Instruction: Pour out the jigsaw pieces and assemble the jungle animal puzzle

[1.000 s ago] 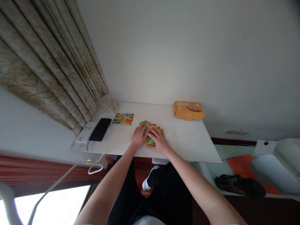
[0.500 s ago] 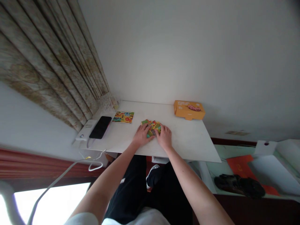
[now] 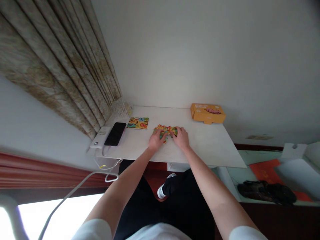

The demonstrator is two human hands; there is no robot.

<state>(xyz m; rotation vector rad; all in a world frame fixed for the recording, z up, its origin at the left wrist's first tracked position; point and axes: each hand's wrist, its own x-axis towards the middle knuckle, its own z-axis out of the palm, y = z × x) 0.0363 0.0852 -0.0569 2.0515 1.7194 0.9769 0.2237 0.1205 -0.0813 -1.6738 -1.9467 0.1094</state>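
Note:
A small heap of brightly coloured puzzle pieces [image 3: 169, 129] lies on the white tabletop [image 3: 210, 143], straight in front of me. My left hand [image 3: 155, 141] is on the heap's left side, its fingers curled over some pieces. From the right, my right hand [image 3: 182, 138] closes its thumb and fingers on the heap's right part. Both thumbs point inward, close together, and my fingers hide some of the pieces. To the left of the heap lies a flat picture card [image 3: 138, 123] with colourful animals.
An orange puzzle box [image 3: 208, 114] sits at the back right. On the left are a black phone [image 3: 115, 134], a white device [image 3: 99, 137] and a clear plastic container [image 3: 119, 108] by the curtain [image 3: 75, 63]. A grey-white cable [image 3: 75, 190] hangs off the left edge.
My hands have shifted on the heap, and its pieces are arranged differently, spread wider between them. The whole view has moved slightly, with the tabletop appearing further right.

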